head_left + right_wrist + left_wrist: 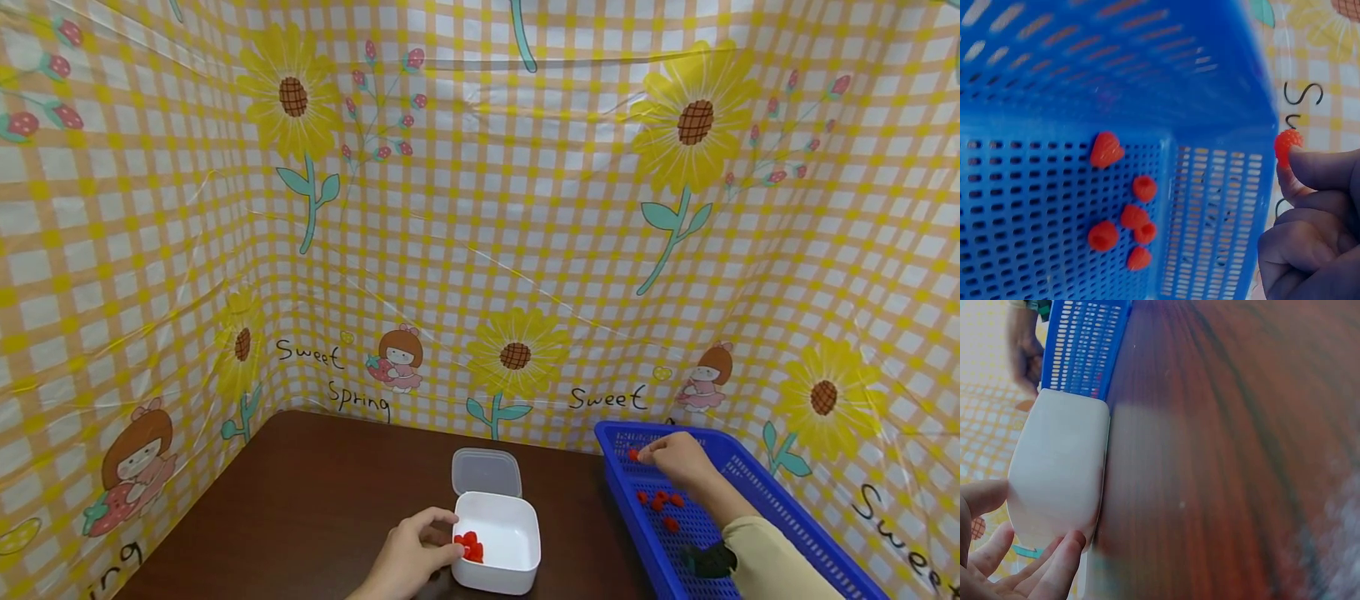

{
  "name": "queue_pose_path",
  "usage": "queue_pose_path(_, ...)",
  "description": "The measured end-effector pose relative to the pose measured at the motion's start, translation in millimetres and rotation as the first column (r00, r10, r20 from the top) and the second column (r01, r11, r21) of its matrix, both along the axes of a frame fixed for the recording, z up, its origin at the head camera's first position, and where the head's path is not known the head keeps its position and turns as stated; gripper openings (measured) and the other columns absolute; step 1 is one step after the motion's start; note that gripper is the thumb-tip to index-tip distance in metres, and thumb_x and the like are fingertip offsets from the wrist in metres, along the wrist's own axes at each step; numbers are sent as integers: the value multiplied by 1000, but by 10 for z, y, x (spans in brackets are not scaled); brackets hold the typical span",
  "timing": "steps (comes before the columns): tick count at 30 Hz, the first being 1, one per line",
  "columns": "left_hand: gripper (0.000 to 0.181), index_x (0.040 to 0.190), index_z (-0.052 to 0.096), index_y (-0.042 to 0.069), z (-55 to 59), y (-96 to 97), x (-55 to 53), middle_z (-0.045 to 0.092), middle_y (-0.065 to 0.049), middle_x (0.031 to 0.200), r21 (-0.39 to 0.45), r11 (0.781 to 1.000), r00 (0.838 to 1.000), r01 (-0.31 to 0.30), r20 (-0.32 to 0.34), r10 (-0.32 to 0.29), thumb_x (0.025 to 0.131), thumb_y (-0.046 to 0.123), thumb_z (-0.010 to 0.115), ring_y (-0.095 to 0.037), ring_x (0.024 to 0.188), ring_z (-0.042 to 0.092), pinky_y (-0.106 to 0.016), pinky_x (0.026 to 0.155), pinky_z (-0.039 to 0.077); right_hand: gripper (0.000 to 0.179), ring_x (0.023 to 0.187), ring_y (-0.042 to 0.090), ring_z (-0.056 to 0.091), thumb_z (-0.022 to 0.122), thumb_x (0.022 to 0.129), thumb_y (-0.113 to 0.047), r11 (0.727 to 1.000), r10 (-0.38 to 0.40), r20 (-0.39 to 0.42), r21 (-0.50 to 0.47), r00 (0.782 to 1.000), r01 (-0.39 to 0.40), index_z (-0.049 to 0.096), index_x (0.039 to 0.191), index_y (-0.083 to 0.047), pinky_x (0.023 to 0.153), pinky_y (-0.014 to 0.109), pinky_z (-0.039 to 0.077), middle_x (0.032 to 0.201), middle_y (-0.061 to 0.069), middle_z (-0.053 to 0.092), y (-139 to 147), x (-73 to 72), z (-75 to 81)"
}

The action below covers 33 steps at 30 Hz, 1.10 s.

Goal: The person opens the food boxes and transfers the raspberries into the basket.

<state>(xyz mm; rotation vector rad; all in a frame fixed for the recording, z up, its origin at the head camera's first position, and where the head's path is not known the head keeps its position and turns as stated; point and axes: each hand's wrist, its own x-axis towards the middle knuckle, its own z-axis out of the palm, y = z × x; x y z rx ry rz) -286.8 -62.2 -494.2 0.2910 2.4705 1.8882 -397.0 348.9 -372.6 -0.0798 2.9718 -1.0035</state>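
A white square box point(512, 533) stands on the table, with several red raspberries point(470, 547) gathered at its left inner side. My left hand point(415, 550) grips the box's left side, thumb near the front and fingers farther back; the left wrist view shows the fingertips point(1074, 541) against its outside. Over the far end of a blue basket point(630, 508), my right hand point(678, 460) pinches one raspberry point(1289, 145) between thumb and index finger. Several more raspberries point(1134, 217) lie on the basket's perforated floor.
Behind the box lies a translucent lid point(486, 472). The basket fills the right side of the dark brown table point(315, 492). A checked, sunflower-printed cloth point(480, 208) hangs around the back and both sides.
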Motion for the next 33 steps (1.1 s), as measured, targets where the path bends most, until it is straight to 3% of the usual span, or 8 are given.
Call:
queue_pose_path(2, 35, 115, 70, 14, 4, 3, 2, 72, -4, 90, 1, 1000, 1000, -2, 0, 2, 83, 20, 82, -18, 85, 66, -34, 69, 56, 25, 51, 12, 32, 58, 96, -7, 1000, 4, 9, 3, 1000, -4, 73, 107, 10, 60, 37, 43, 113, 32, 68, 36, -5, -27)
queue_pose_path(4, 35, 115, 70, 14, 5, 3, 3, 72, -4, 90, 2, 1000, 1000, -4, 0, 4, 83, 20, 82, -18, 85, 67, -35, 69, 56, 24, 58, 12, 41, 61, 94, -7, 999, 19, 4, 29, 1000, -20, 74, 104, 11, 67, 39, 49, 109, 30, 69, 62, -6, -41)
queue_pose_path(8, 36, 115, 70, 14, 0, 3, -3, 72, -4, 89, 0, 1000, 1000, -9, 8, 9, 83, 21, 82, -18, 84, 67, -35, 69, 56, 19, 60, 14, 45, 64, 91, -5, 999, 11, 22, 32, 1000, -12, 75, 96, 10, 62, 36, 48, 93, 19, 71, 122, -9, -109)
queue_pose_path(16, 35, 115, 70, 15, -15, 6, -8, 71, -4, 90, 9, 1000, 1000, -9, 19, 9, 83, 21, 82, -18, 85, 66, -36, 69, 57, 16, 47, 6, 22, 61, 87, 4, 1000, -15, 97, -18, 995, 17, 73, 91, 13, 46, 24, 27, 88, 19, 71, 263, -9, -249)
queue_pose_path(22, 35, 115, 70, 15, -10, 13, -4, 72, -4, 90, 5, 1000, 1000, -12, 20, 12, 83, 21, 82, -18, 85, 66, -36, 69, 57, 12, 47, 6, 21, 62, 84, 4, 999, -31, 126, -21, 992, 34, 73, 86, 10, 44, 23, 25, 64, -1, 54, 304, -29, -305)
queue_pose_path(25, 35, 116, 70, 15, -8, 16, -5, 72, -3, 91, 6, 1000, 1000, -9, 26, 9, 83, 21, 82, -18, 85, 66, -37, 69, 57, 11, 47, 6, 20, 64, 83, 4, 999, -44, 131, -16, 990, 47, 74, 83, 8, 45, 23, 24, 58, -4, 46, 314, -37, -324)
queue_pose_path(32, 35, 116, 70, 15, -16, 11, -6, 72, -4, 91, 10, 1000, 1000, -7, 19, 6, 83, 21, 82, -18, 85, 66, -36, 69, 56, 14, 47, 8, 21, 62, 85, 1, 1000, -20, 92, -3, 996, 20, 72, 76, 4, 45, 26, 26, 68, 2, 57, 229, -40, -233)
queue_pose_path(33, 35, 116, 70, 15, -16, 10, -6, 72, -4, 91, 9, 1000, 1000, -9, 18, 9, 83, 21, 82, -19, 85, 66, -36, 69, 56, 15, 48, 7, 29, 63, 86, -1, 1000, -8, 76, 9, 997, 7, 70, 74, 3, 45, 27, 32, 73, 6, 61, 200, -40, -201)
